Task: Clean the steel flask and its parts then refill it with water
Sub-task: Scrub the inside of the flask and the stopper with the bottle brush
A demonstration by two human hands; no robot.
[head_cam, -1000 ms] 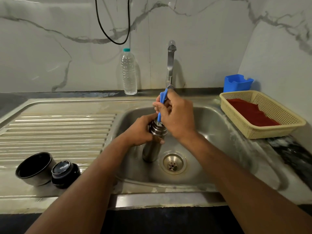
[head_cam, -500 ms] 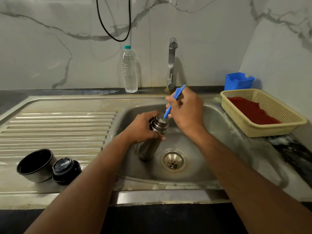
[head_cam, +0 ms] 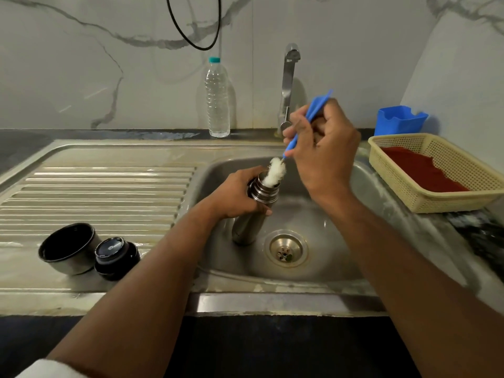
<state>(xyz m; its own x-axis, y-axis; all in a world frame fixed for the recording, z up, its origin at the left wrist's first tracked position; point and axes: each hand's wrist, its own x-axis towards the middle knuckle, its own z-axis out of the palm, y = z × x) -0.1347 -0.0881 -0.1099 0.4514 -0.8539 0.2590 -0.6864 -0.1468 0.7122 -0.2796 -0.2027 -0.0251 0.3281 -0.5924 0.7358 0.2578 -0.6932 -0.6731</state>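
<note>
The steel flask (head_cam: 249,223) stands tilted in the sink basin (head_cam: 327,230), its mouth open. My left hand (head_cam: 237,195) grips its neck. My right hand (head_cam: 324,148) holds the blue handle of a bottle brush (head_cam: 313,110) above the flask. The brush's white bristle head (head_cam: 275,172) is half out of the flask's mouth. The flask's steel cup (head_cam: 68,248) and its black stopper (head_cam: 116,255) sit on the draining board at the left.
A tap (head_cam: 289,85) rises behind the basin. A clear water bottle (head_cam: 217,99) stands at the back wall. A yellow basket (head_cam: 436,173) with a red cloth and a blue holder (head_cam: 398,121) lie on the right. The ribbed draining board (head_cam: 95,192) stretches left.
My right hand has risen and drawn the brush up, so the white bristles now show at the flask's mouth. My left hand keeps its hold on the flask.
</note>
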